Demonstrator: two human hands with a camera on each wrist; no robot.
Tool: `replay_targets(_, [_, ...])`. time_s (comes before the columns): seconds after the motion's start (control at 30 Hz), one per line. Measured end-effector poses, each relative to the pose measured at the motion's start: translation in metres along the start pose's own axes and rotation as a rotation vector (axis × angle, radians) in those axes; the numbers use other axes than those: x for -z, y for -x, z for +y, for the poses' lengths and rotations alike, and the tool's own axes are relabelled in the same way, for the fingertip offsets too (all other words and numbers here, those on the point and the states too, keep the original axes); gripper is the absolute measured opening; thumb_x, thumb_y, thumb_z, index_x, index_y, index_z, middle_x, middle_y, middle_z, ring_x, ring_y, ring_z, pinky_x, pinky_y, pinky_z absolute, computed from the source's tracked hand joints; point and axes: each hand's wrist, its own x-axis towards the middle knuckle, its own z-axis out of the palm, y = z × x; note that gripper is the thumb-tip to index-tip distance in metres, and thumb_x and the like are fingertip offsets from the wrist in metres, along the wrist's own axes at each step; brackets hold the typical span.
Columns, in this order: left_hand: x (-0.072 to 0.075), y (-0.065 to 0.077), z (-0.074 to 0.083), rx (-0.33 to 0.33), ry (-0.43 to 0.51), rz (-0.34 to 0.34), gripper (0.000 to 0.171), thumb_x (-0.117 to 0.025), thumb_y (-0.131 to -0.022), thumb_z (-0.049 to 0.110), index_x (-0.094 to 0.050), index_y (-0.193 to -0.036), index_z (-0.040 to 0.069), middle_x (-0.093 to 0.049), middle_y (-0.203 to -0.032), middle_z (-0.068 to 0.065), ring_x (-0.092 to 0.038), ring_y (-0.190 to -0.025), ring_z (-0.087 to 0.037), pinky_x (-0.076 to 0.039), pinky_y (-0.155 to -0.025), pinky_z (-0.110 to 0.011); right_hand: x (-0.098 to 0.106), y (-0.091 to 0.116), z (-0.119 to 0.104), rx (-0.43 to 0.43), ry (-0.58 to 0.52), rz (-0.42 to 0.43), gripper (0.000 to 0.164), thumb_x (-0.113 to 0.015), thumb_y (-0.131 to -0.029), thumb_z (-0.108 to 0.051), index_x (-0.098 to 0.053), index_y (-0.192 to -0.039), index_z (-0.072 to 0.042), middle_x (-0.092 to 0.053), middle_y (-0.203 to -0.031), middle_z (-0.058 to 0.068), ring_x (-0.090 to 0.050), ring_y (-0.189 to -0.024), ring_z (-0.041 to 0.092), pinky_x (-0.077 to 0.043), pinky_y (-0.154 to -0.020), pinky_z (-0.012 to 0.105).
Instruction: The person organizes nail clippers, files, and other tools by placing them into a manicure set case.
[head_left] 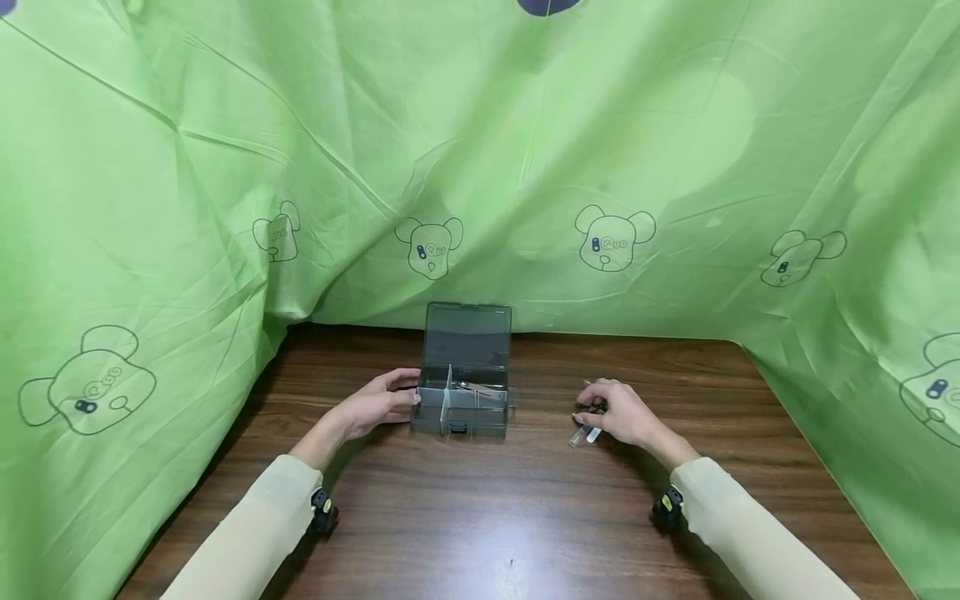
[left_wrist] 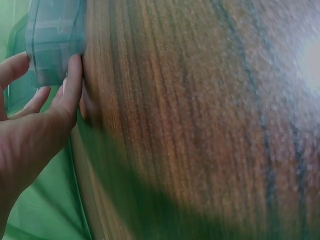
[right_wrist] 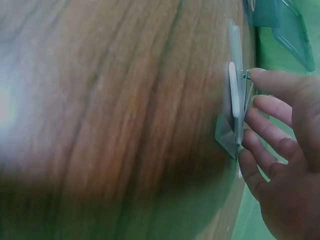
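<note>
In the head view a smoky see-through divider box [head_left: 459, 423] stands with its lid [head_left: 468, 335] raised at the back. Thin slim pieces [head_left: 480, 390] lie in its rear compartment. My left hand [head_left: 378, 404] rests against the box's left end, fingers spread, thumb near the rim. My right hand [head_left: 621, 412] has its fingers bent over a few small flat pieces on the table, and its thumb and fingertips pinch a small dark thing [head_left: 597, 406]. A clear strip [head_left: 577, 437] and a white strip [head_left: 594, 435] stick out below. In the right wrist view the white strip [right_wrist: 233, 90] shows edge-on.
The brown wooden table [head_left: 480, 517] reflects a bright glare near its front. Green cloth [head_left: 525, 167] printed with bear heads hangs behind and down both sides. A black wrist camera [head_left: 323, 510] sits on the left wrist, another camera [head_left: 667, 508] on the right.
</note>
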Motion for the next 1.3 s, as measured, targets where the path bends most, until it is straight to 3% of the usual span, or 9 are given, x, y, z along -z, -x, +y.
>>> replay_targets(0.3, [-0.002,-0.001,0.001,0.004,-0.002,0.003,0.063,-0.057,-0.108,0.006,-0.028,-0.164,0.004,-0.035,-0.162,-0.022,-0.056,-0.136,-0.036,-0.043,-0.117,-0.059,-0.006,-0.006,-0.004,0.003,0.028,0.002,0.011,-0.087,-0.089,-0.012,-0.079,-0.096,-0.012,-0.066,-0.087,-0.004,-0.062,-0.082,0.016,-0.052,-0.073,0.032])
replay_targets(0.57, [-0.002,-0.002,0.002,0.008,0.000,0.008,0.062,-0.057,-0.108,0.006,-0.030,-0.163,0.005,-0.035,-0.162,-0.021,-0.055,-0.136,-0.036,-0.043,-0.117,-0.059,-0.010,-0.010,-0.006,0.040,0.072,-0.005,0.014,-0.085,-0.088,-0.006,-0.074,-0.091,-0.015,-0.063,-0.088,-0.002,-0.058,-0.082,0.017,-0.049,-0.072,0.033])
replay_targets(0.77, [-0.002,0.000,0.001,-0.001,-0.003,-0.004,0.063,-0.057,-0.108,0.006,-0.028,-0.164,0.004,-0.035,-0.162,-0.022,-0.054,-0.138,-0.039,-0.043,-0.117,-0.059,-0.010,-0.017,-0.012,0.030,-0.010,-0.023,0.015,-0.082,-0.091,-0.007,-0.069,-0.092,-0.015,-0.063,-0.084,-0.006,-0.061,-0.080,0.015,-0.052,-0.071,0.030])
replay_targets(1.07, [-0.002,-0.001,0.002,0.000,-0.020,-0.009,0.065,-0.057,-0.108,0.008,-0.025,-0.165,0.002,-0.032,-0.164,-0.023,-0.052,-0.140,-0.041,-0.043,-0.117,-0.058,-0.013,-0.044,-0.041,0.001,-0.121,-0.025,0.010,-0.078,-0.095,-0.007,-0.071,-0.100,-0.012,-0.068,-0.088,-0.005,-0.063,-0.082,0.012,-0.055,-0.075,0.031])
replay_targets(1.3, [-0.003,0.000,0.001,0.001,-0.021,-0.005,0.065,-0.058,-0.108,0.008,-0.025,-0.165,0.002,-0.033,-0.164,-0.023,-0.051,-0.141,-0.041,-0.043,-0.117,-0.057,-0.025,-0.075,-0.075,0.037,-0.191,-0.002,0.009,-0.079,-0.093,-0.004,-0.073,-0.100,-0.007,-0.070,-0.090,-0.001,-0.065,-0.084,0.015,-0.058,-0.076,0.032])
